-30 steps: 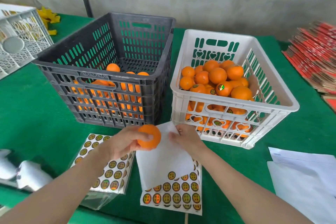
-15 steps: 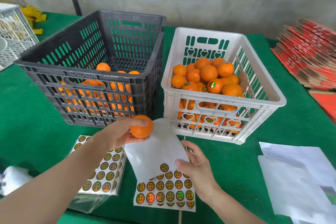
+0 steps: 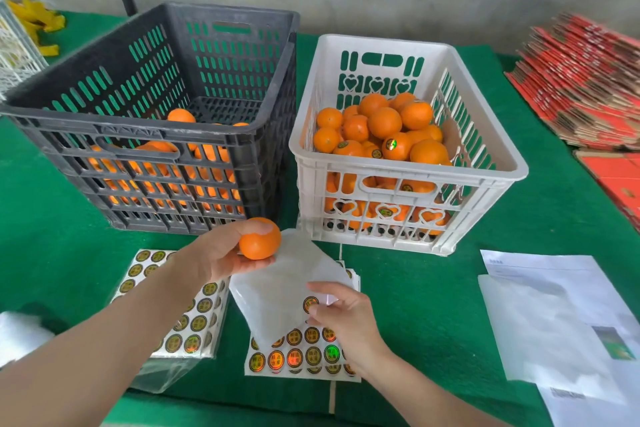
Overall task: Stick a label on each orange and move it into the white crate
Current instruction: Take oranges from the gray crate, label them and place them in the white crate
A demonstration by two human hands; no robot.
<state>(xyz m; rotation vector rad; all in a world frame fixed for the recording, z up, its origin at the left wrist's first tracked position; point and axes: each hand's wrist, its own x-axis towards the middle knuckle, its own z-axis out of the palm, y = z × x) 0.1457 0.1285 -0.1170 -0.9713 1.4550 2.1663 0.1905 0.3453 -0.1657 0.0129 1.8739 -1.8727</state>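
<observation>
Head: left hand (image 3: pixel 216 258) cups round orange (image 3: pixel 260 240); right hand (image 3: pixel 349 319) pinches label (image 3: pixel 309 302).

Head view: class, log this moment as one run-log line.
left hand: holds orange | right hand: pinches label on sticker sheet | white crate: oranges inside | step: label not yet applied

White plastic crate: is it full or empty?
Fairly full: the white plastic crate holds a heap of round oranges reaching nearly to its rim, several labelled.
</observation>
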